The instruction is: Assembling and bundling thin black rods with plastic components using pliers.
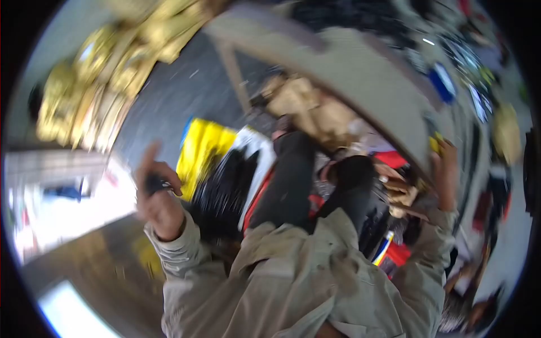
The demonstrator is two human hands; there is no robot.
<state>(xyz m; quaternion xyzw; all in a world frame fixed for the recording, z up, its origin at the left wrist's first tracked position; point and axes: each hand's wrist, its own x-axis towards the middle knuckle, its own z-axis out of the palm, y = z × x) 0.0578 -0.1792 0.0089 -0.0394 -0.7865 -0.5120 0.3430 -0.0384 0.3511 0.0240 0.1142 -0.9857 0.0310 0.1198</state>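
Note:
My left hand (159, 197) is raised at the left, one finger stretched out and the others curled round a small dark object (156, 183), too blurred to name. Below and beyond it lie a yellow plastic bag (203, 149) and a heap of shiny black plastic (222, 191), with a white sheet along its side. At the right, my right hand (446, 174) is at the edge of the long table (366, 73). Its fingertips are on a small yellow and grey thing (435, 143), whose kind the blur hides.
Stacked yellow bundles (96, 84) stand at the far left, above a bright opening (107, 197). Crumpled brown paper (313, 107) lies under the table, by my feet. Red and brown scraps (400, 191) are near my right leg. A blue and white item (442, 81) rests on the table.

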